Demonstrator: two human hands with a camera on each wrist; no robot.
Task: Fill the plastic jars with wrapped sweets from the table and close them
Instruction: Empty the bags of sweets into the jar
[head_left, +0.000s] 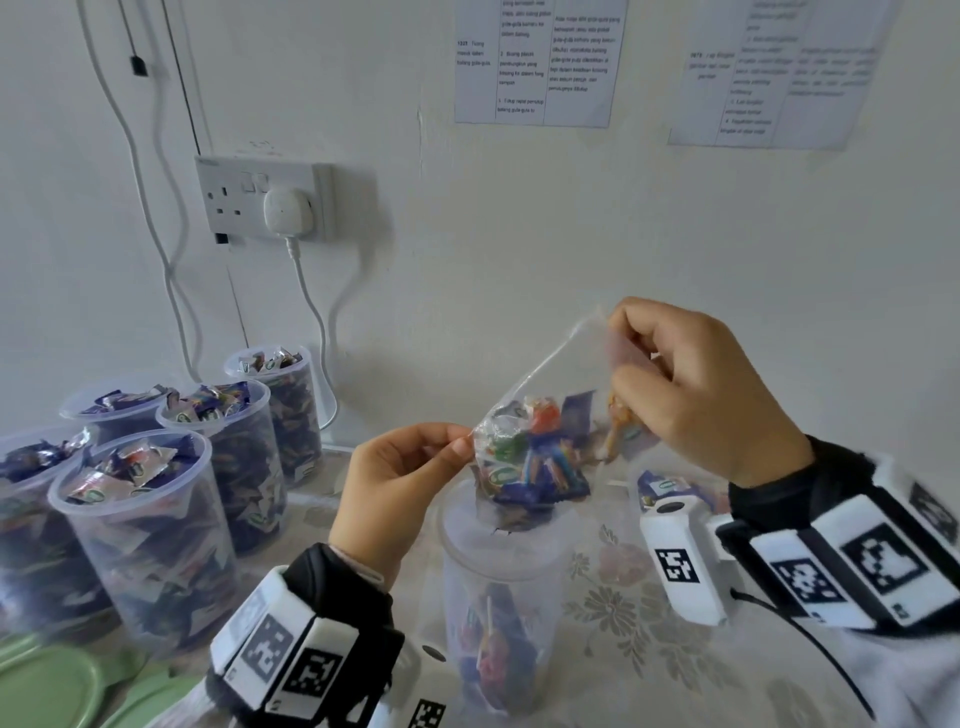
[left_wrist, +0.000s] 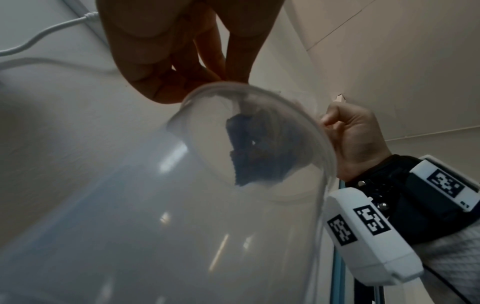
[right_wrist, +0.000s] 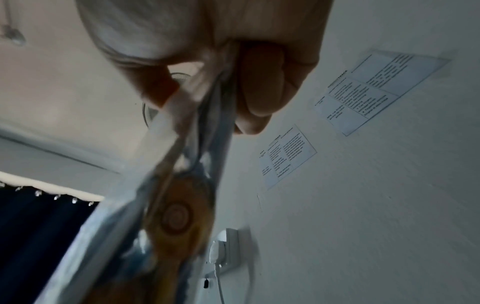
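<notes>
In the lower middle of the head view, an open jar (head_left: 498, 597) stands on the flowered worktop (head_left: 649, 618) with a few sweets at its bottom. Directly over its mouth hangs a clear bag (head_left: 530, 457) of wrapped sweets, tipped downward. The left hand (head_left: 395, 483) pinches the bag's lower edge; the right hand (head_left: 706, 395), higher at the right, has its fingers curled tight on the upper end. Five filled, lidless jars (head_left: 150, 525) crowd the left of the frame, green lids (head_left: 57, 686) lie at the lower left, and loose sweets (head_left: 670, 491) sit behind the right wrist.

In the left wrist view, the jar rim (left_wrist: 259, 131) fills the centre, a dark wrapper showing through it, the left fingers (left_wrist: 233, 41) closed together above.

In the right wrist view, at the top, the right fingers (right_wrist: 262, 82) clamp bunched plastic, an orange sweet (right_wrist: 179, 216) blurred below.

The risk, I judge: sweets dropping in a clump could jam at the rim or spill onto the worktop, and nothing steadies the light jar against a knock.
</notes>
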